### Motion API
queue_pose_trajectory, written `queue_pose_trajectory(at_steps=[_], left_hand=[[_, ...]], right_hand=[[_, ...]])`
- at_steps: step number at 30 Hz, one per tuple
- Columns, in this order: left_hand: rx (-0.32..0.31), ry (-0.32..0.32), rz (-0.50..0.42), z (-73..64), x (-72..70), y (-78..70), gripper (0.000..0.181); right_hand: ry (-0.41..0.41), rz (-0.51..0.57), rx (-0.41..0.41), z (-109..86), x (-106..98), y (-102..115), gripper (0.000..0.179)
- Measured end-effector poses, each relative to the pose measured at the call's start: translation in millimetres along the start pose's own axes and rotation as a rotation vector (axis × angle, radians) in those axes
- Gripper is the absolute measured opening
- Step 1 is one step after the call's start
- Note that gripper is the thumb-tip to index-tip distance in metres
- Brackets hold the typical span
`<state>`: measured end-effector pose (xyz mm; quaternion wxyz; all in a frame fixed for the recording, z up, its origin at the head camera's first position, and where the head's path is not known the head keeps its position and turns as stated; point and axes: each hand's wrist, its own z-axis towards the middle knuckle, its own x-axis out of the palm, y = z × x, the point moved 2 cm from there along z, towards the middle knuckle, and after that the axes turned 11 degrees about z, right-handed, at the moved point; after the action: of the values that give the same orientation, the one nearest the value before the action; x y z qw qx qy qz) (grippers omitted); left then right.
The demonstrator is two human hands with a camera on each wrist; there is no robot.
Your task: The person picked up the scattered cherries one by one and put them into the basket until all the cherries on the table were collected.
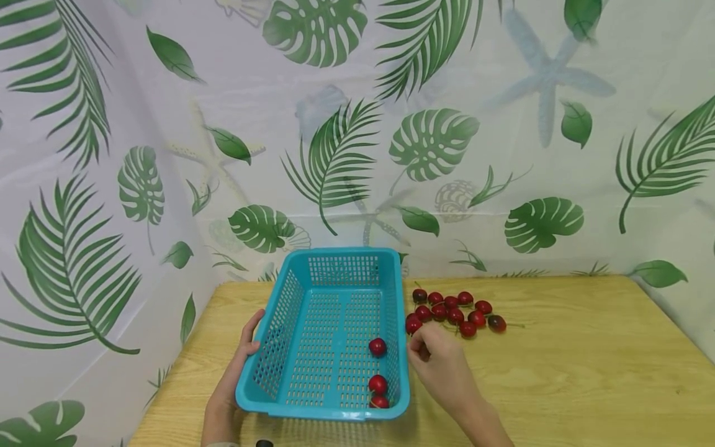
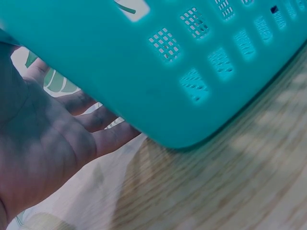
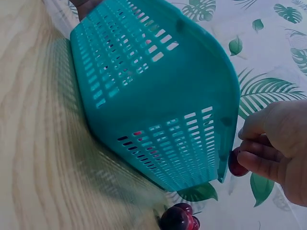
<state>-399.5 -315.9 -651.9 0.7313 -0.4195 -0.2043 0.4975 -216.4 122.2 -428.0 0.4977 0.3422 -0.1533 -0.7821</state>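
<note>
A blue-green plastic basket (image 1: 322, 412) with perforated walls rests on the table, three red cherries (image 1: 377, 346) lying along its right side. My left hand (image 1: 237, 366) touches the basket's left side, its fingers fairly straight; in the left wrist view the basket hides some fingertips. Just outside the right rim, my right hand (image 1: 444, 366) has its fingers curled. The right wrist view shows a dark red cherry (image 3: 237, 163) pinched at its fingertips, beside the basket rim. Right of the basket, beyond that hand, lies a loose group of several cherries (image 1: 455, 316), some with stems.
The wooden table (image 1: 586, 360) extends to the right of the cherries. Behind it and on the left hangs a white cloth (image 1: 357, 81) printed with green leaves and starfish. A small black object (image 1: 264, 443) shows at the bottom edge, below the basket.
</note>
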Motion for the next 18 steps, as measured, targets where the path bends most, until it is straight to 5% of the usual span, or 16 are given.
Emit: queue_pose_trajectory(at_steps=[3,8,13,17,18], left_hand=[[-0.034,-0.006,-0.033,-1.9,-2.7,5.0,0.078],[0.028,0.017,-0.039,8.3,14.0,-27.8,0.072],[-0.011,0.008,-0.043,15.0,27.3,-53.0,0.067],[0.07,0.018,-0.052,12.8,14.4,-24.9,0.068],[0.048,0.004,-0.049,12.0,12.3,-20.0,0.069]], right_hand=[[0.004,0.004,-0.049,0.2,1.9,0.3,0.039],[-0.021,0.023,-0.143,0.3,2.8,4.7,0.041],[-0.025,0.081,-0.186,0.9,4.3,10.3,0.041],[0.007,0.089,-0.192,-0.7,8.4,10.9,0.038],[0.013,0.077,-0.198,-1.4,9.7,10.5,0.037]])
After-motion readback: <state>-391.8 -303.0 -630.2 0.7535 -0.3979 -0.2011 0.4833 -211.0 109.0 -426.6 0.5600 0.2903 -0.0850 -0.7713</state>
